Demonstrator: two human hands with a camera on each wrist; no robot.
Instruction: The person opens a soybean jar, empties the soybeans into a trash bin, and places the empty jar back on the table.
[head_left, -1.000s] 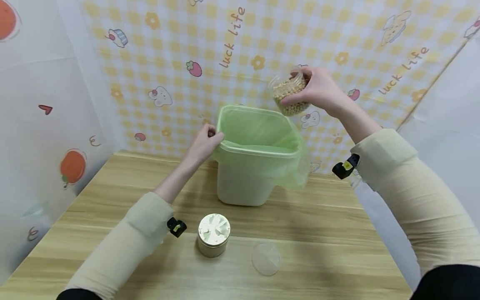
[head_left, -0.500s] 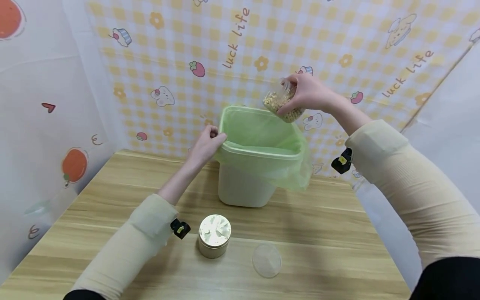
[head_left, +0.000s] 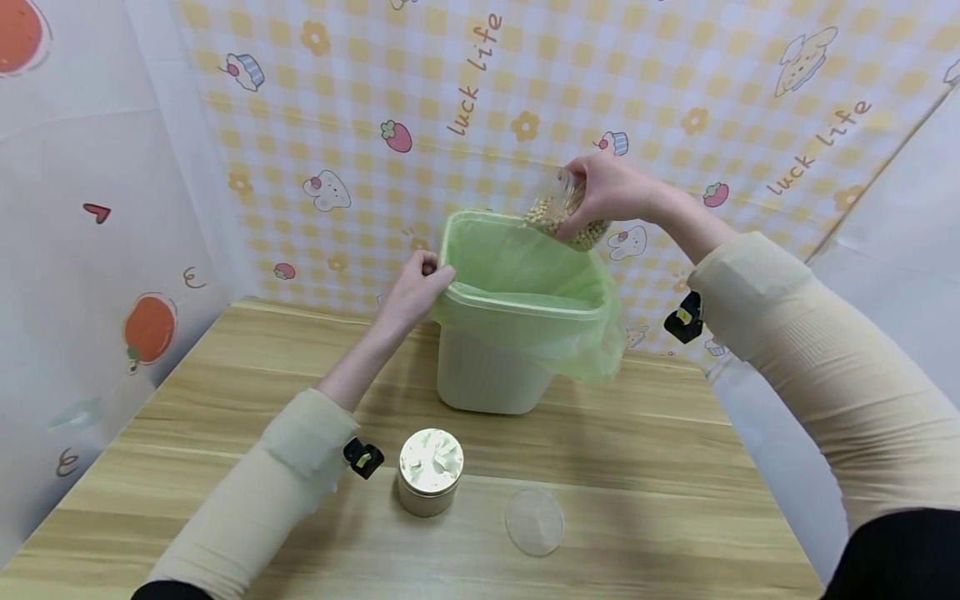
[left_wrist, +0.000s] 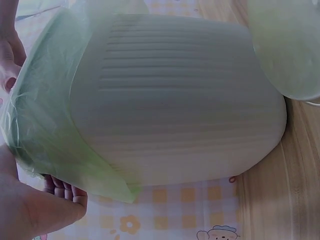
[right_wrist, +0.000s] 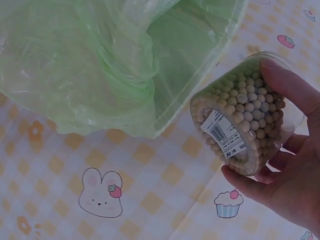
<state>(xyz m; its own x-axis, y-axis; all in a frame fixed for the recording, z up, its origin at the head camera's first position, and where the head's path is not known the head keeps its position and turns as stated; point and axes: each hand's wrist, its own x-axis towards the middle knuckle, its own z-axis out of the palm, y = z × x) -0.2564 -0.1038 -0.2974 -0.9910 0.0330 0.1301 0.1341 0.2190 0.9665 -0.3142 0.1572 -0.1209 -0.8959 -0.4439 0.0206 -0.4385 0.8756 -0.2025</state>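
Note:
My left hand [head_left: 415,290] grips the left rim of a white bin [head_left: 487,375], pinching the edge of its pale green plastic liner [head_left: 517,246]. In the left wrist view, that hand's curled fingers show beside the liner and the bin's ribbed wall [left_wrist: 185,100]. My right hand [head_left: 615,190] holds a clear jar [head_left: 553,210] above the bin's back right rim. The jar is tilted with its mouth to the left, and small beige balls lie near its mouth. A barcode label [right_wrist: 223,134] shows on the jar's base in the right wrist view.
A shiny metal tin [head_left: 430,471] stands on the wooden table [head_left: 637,467] in front of the bin. To its right lies a thin clear round disc [head_left: 534,522]. A yellow checked cloth [head_left: 352,100] hangs behind the bin.
The right hand has lowered the jar and tipped it further left, and the balls have slid toward its mouth. My left hand keeps its grip on the bin's rim.

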